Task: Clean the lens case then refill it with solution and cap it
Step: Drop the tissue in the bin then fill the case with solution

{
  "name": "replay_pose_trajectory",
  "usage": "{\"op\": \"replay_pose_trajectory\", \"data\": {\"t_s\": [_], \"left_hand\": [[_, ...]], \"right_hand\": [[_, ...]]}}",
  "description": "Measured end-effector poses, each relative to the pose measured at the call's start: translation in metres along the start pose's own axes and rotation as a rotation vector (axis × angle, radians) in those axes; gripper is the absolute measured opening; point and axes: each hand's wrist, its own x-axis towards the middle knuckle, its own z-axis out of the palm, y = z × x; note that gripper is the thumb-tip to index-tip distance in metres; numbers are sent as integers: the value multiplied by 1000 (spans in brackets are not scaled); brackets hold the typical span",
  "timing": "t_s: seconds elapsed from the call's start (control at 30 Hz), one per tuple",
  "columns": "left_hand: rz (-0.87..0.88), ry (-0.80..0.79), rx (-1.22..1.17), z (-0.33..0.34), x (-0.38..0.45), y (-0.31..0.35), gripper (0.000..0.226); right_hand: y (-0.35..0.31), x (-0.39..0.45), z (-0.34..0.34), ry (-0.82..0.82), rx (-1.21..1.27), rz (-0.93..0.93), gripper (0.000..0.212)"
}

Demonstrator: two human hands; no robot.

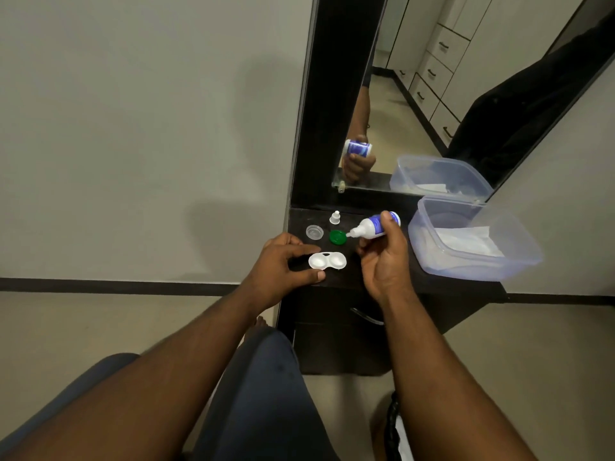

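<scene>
Dark counter (392, 281) under a mirror (432, 94); lens case (327, 261) — white, two open wells, no caps on — lies flat near the front edge of the counter; left hand (283, 264) sits at the case's 9 o'clock, forefinger stretched along its far rim and thumb tip at its near-left corner, so the case is lightly pinched between them; the other fingers are loosely curled. Right hand (382, 257) at the case's 3 o'clock, fingers wrapped round a solution bottle (372, 226) — white with a blue label — tilted with the nozzle pointing toward 9 o'clock; the nozzle tip hangs just above the right edge of a green cap (337, 236), which lies at the case's 12 o'clock; whether tip and cap touch I cannot tell. Clear cap (314, 232) at the green one's 9 o'clock, just beside it; small white bottle cap (335, 217) stands upright at the green cap's 12 o'clock. Translucent plastic tub (519, 257) at the counter's right end, 3 o'clock of the bottle, with white tissue (466, 242) inside; the mirror repeats the tub and the bottle-holding hand.
</scene>
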Motion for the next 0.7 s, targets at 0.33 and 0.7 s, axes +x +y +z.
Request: {"op": "replay_pose_trajectory", "data": {"t_s": [0.33, 0.7], "left_hand": [[29, 10, 10, 2, 2, -4, 37], [6, 8, 28, 3, 1, -3, 38]], "right_hand": [[10, -11, 5, -152, -452, -170, 4], [9, -15, 9, -182, -555, -233, 7]]}}
